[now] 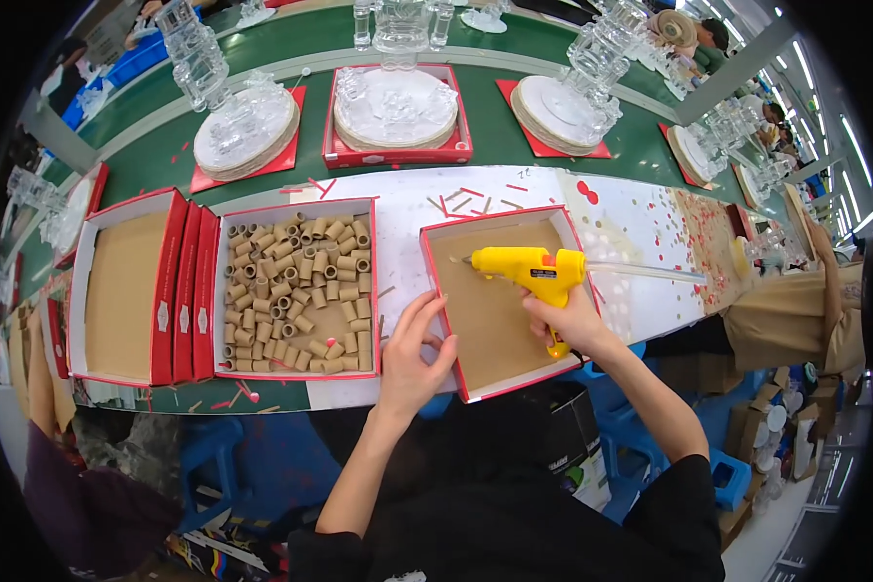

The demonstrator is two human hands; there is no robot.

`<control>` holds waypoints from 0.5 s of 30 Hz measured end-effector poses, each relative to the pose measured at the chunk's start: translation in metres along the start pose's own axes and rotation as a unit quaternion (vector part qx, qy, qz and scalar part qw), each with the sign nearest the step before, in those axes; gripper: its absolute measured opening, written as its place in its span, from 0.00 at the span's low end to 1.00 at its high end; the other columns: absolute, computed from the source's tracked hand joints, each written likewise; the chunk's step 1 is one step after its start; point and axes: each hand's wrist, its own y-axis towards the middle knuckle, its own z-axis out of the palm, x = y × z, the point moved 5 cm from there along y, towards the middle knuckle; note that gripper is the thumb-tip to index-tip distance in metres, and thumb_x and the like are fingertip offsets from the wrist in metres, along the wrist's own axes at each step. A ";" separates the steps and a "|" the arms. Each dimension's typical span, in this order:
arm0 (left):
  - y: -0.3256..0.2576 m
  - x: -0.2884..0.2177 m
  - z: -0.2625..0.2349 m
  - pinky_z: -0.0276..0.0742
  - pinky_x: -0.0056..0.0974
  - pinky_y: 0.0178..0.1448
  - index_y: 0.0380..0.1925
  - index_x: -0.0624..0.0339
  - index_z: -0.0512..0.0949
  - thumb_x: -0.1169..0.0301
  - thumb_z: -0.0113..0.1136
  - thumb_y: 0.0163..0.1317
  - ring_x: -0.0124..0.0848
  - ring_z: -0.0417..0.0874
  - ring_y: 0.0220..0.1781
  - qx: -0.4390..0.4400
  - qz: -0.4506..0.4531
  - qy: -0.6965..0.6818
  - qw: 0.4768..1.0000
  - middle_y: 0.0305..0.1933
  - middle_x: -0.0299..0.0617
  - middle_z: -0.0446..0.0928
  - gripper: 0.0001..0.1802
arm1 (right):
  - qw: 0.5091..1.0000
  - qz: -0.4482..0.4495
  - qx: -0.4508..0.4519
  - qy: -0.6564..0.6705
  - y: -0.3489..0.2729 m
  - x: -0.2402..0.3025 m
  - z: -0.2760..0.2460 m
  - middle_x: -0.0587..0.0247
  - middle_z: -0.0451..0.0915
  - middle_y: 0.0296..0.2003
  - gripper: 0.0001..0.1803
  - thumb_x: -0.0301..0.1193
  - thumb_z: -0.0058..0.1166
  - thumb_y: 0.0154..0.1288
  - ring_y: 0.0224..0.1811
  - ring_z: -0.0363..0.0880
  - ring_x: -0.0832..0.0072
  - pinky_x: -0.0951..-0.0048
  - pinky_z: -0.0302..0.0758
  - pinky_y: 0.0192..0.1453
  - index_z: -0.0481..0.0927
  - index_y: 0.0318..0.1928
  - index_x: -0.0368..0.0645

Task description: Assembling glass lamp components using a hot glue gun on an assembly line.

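My right hand is closed round the handle of a yellow hot glue gun, its nozzle pointing left over a shallow red-rimmed box tray with a brown cardboard bottom. A long clear glue stick runs out of the back of the gun to the right. Against the outer left wall of that tray rests my left hand, empty, with thumb and fingers apart and fingertips at the rim. Left of it stands another red box filled with many short brown cardboard tubes.
More red box trays stand at the left. Clear plastic pieces on round white discs line the green conveyor. Red strips and scraps litter the white work surface. A blue stool is below. A co-worker's arm shows at far left.
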 end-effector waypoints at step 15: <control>-0.002 -0.003 -0.002 0.68 0.24 0.23 0.55 0.61 0.74 0.81 0.60 0.53 0.21 0.81 0.29 -0.002 -0.006 -0.004 1.000 0.62 0.48 0.71 0.26 | 0.994 -0.016 -0.110 -0.024 -0.024 0.004 -0.080 0.68 0.73 0.27 0.12 0.25 0.56 0.61 0.19 0.73 0.83 0.82 0.70 0.17 0.71 0.45 0.39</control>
